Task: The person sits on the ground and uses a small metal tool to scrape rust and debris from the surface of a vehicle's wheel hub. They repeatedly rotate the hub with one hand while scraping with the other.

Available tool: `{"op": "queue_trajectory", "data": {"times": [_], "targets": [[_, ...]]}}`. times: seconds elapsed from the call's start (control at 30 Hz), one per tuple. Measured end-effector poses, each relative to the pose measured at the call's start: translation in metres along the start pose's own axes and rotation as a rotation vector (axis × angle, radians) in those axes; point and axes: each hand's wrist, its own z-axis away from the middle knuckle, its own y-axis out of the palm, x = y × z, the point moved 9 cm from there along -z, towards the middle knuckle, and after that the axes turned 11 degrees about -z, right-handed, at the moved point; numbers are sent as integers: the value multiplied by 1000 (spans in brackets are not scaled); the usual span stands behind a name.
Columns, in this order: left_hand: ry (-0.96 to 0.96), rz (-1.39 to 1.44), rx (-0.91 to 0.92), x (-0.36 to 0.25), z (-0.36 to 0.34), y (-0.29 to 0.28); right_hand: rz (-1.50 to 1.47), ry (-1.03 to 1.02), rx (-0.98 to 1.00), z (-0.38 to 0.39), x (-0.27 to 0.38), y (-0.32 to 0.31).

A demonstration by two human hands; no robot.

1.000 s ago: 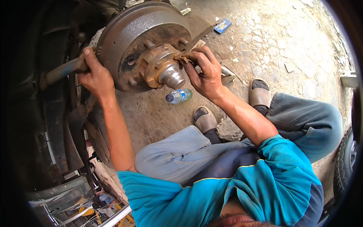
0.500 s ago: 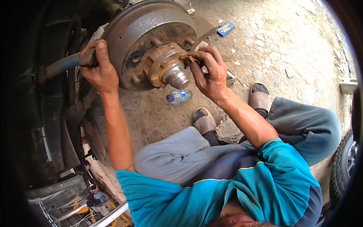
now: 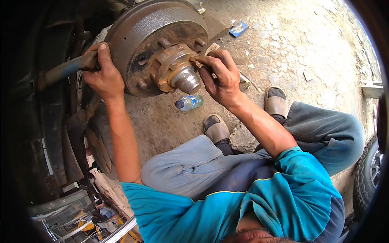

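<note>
Brake drum [image 3: 156, 30] sits in the upper middle of the frame, with the hub [image 3: 166, 73] in place on its face and studs [image 3: 164, 43] bare. Work looks partway along: the hub's end [image 3: 188, 80] is bright metal, while rusty brown grime seems left around it. Fingers of the right hand [image 3: 223, 81] pinch a crumpled brown scrap [image 3: 197, 63] at the hub; whether the left hand [image 3: 106, 79] grips the drum's edge, I cannot tell. Drum's back is hidden, its top cropped
</note>
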Motion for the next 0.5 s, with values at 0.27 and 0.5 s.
{"op": "queue_trajectory", "data": {"times": [0.27,0.5], "targets": [[-45,38,-26,1,2,1,-23,36,-17,1,-1,2],[-39,40,-32,4,1,0,-6,45,-23,-1,3,2]]}}
